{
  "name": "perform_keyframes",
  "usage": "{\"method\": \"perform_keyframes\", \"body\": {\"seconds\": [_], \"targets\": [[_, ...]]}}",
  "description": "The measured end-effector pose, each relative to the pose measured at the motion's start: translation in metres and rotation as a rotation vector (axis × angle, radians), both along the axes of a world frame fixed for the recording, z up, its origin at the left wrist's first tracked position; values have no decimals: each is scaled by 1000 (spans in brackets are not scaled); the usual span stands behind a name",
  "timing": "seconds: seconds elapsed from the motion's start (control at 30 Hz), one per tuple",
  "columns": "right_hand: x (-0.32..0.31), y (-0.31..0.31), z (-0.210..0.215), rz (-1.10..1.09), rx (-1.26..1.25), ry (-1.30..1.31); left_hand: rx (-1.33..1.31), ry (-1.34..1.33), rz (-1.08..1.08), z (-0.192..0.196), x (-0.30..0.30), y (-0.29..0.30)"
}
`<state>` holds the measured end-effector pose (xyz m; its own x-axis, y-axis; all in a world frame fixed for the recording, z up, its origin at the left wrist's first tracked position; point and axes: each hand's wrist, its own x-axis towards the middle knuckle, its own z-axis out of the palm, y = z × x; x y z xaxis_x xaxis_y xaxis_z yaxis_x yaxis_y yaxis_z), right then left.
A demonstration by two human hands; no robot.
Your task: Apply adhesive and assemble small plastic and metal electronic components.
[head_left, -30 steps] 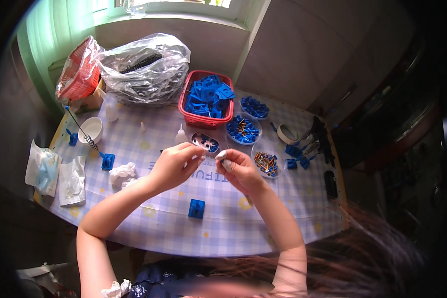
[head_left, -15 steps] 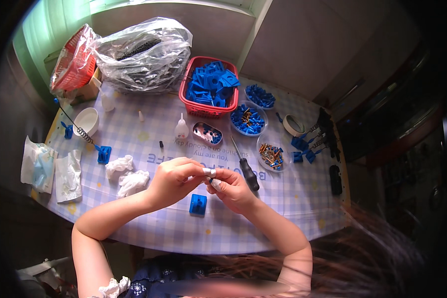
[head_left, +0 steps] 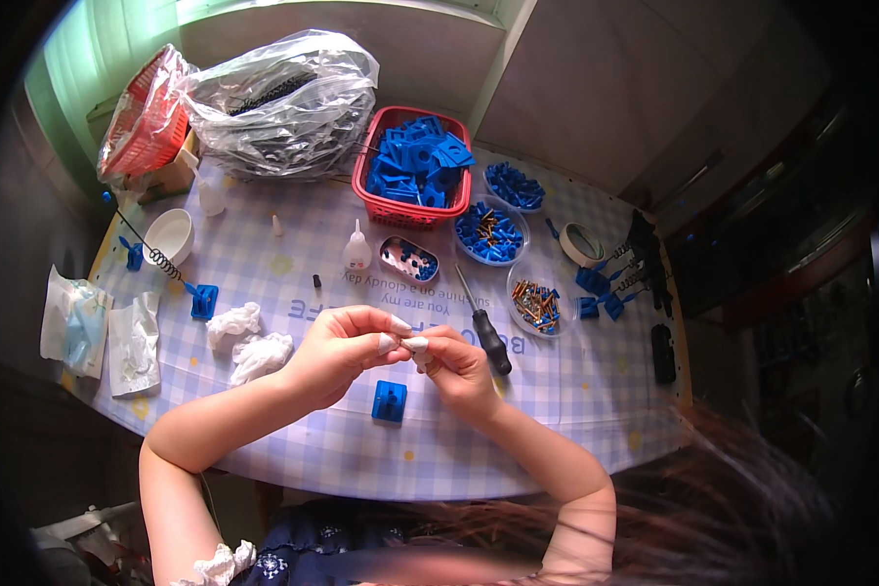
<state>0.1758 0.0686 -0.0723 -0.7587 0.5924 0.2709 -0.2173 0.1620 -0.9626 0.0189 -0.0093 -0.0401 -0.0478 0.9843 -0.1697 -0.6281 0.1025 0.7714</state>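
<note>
Beside white tissues point(head_left: 262, 357), the left hand point(head_left: 338, 352) is seen with bent fingers; whether these are closed cannot be told. Lower in view, a blue block point(head_left: 389, 401) is laid on the tablecloth point(head_left: 566, 405). The right hand point(head_left: 462, 375) is pinched closed, anything gripped being hidden, near a screwdriver point(head_left: 490, 340).

Left grip point(head_left: 346, 348) against right grip point(head_left: 461, 375)

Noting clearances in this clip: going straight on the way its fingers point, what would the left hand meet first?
Most likely the right hand: its fingertips lie right in front of the left hand's fingers, though the single view leaves their exact depth unclear.
</note>
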Motion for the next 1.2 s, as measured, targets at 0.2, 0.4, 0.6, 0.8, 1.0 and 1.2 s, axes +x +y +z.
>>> {"method": "perform_keyframes", "body": {"seconds": [0.2,0.4,0.6,0.8,1.0,1.2], "targets": [[-1,2,-4,-57,153,12,4,126,6,3,0,0],[2,1,-2,-21,95,3,65,205,12,1,0,-1],[1,2,-3,138,-367,127,55,186,-18,11,-1,-2],[2,5,-1,252,-465,137,161,350,4,10,-2,-3],[1,4,-4,269,-471,128,261,502,60,7,0,-3],[1,5,-5,261,-418,114,298,694,96,6,-1,-4]]}}
